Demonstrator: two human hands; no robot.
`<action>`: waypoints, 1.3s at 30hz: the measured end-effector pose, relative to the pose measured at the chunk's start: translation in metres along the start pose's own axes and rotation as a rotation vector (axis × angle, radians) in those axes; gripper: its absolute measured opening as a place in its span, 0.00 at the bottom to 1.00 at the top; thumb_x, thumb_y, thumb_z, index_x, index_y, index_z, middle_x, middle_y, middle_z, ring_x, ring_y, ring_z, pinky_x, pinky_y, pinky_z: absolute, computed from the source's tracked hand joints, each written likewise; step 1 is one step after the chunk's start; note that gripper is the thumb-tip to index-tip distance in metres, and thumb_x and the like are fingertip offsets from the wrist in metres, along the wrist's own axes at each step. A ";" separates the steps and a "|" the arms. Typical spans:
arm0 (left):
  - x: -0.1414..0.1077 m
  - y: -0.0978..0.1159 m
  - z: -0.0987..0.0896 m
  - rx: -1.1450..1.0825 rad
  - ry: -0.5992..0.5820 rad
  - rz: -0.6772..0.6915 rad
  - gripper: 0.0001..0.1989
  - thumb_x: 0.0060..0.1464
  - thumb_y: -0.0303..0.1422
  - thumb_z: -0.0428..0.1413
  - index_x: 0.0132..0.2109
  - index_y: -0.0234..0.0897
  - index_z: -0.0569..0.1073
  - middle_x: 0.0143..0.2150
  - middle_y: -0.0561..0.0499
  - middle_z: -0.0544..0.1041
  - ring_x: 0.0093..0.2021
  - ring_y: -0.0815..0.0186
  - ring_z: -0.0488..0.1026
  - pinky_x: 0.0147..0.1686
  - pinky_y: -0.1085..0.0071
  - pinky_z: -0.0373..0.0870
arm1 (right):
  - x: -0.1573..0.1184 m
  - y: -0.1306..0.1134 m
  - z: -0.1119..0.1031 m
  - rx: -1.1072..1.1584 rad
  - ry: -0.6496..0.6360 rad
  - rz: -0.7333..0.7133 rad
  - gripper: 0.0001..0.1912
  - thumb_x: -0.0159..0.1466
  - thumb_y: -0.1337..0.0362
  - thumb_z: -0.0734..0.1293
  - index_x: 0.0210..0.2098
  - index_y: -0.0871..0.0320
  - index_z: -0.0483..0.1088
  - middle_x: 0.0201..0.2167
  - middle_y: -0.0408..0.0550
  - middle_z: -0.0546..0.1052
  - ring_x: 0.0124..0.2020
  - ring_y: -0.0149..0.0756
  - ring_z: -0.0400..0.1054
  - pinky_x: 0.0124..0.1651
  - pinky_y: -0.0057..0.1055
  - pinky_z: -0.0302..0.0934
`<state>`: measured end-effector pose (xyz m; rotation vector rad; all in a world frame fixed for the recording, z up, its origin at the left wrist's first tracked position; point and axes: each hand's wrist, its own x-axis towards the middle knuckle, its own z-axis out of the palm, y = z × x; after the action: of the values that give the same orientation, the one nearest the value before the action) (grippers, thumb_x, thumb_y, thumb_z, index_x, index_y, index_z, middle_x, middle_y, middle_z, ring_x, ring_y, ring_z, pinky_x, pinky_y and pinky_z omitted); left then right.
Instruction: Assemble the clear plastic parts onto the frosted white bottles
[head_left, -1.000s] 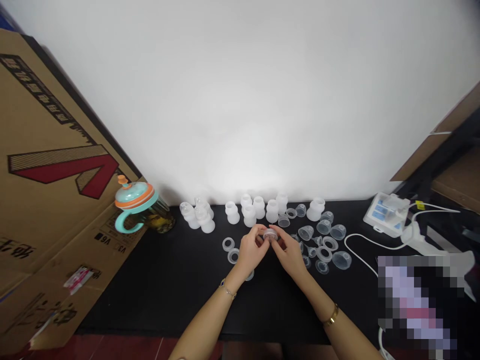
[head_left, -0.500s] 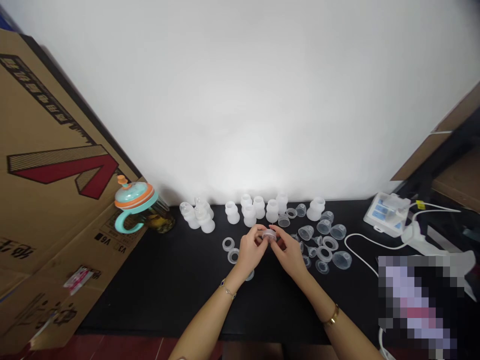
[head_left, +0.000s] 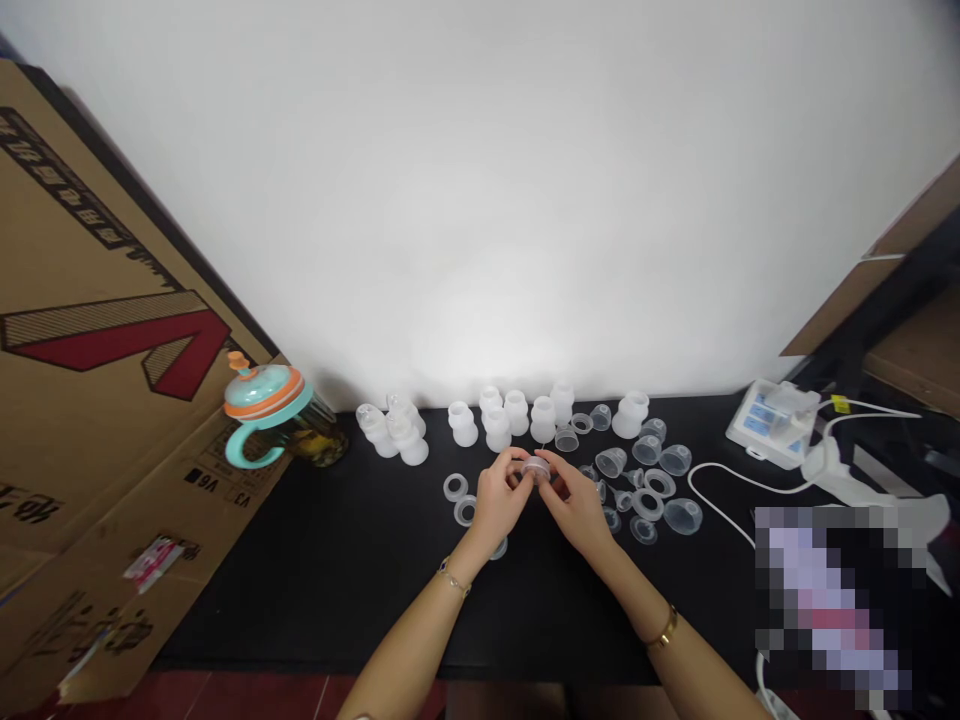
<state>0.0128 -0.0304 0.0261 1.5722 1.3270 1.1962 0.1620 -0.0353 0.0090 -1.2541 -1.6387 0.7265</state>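
My left hand (head_left: 501,495) and my right hand (head_left: 574,500) meet over the black table, both closed on one translucent bottle collar ring (head_left: 536,466). Fingertips grip the ring from either side; whether a nipple sits inside it I cannot tell. Left of my left hand lie two loose collar rings (head_left: 455,487), and another ring is partly hidden under the wrist. To the right of my right hand are scattered clear domed caps (head_left: 611,462), more rings (head_left: 647,504) and silicone nipples (head_left: 623,501). Behind my hands stand several white open-necked baby bottles (head_left: 498,430).
Bottles with clear caps (head_left: 412,443) stand at the back left, beside a lidded jug (head_left: 274,410) of dark liquid and a large cardboard box (head_left: 97,400). At right are a power strip (head_left: 772,425), a white cable (head_left: 720,465) and a blurred-out object. A white wall rises behind.
Almost nothing differs. The view has shifted slightly, and both hands keep hold of the collar ring in the same place.
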 end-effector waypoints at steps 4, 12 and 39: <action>0.000 -0.002 0.000 -0.029 -0.014 0.018 0.07 0.57 0.32 0.57 0.43 0.38 0.72 0.27 0.56 0.77 0.22 0.72 0.63 0.25 0.76 0.59 | 0.000 -0.002 -0.001 0.008 0.003 -0.003 0.20 0.67 0.59 0.64 0.55 0.57 0.74 0.39 0.49 0.81 0.25 0.32 0.69 0.29 0.29 0.65; 0.002 -0.009 0.000 -0.127 -0.054 0.040 0.08 0.58 0.32 0.56 0.45 0.37 0.72 0.31 0.52 0.79 0.26 0.70 0.69 0.27 0.75 0.63 | 0.000 -0.002 -0.002 -0.003 0.016 -0.011 0.19 0.68 0.58 0.64 0.55 0.57 0.74 0.39 0.49 0.81 0.25 0.33 0.70 0.28 0.29 0.65; 0.003 -0.013 0.002 -0.246 -0.079 -0.013 0.09 0.58 0.35 0.57 0.44 0.36 0.72 0.32 0.51 0.79 0.28 0.69 0.72 0.29 0.75 0.68 | 0.000 0.000 -0.002 -0.029 0.029 -0.011 0.19 0.67 0.59 0.64 0.54 0.58 0.75 0.41 0.50 0.82 0.26 0.33 0.70 0.29 0.30 0.65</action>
<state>0.0109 -0.0246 0.0142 1.4171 1.0925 1.2261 0.1641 -0.0357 0.0104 -1.2700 -1.6362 0.6771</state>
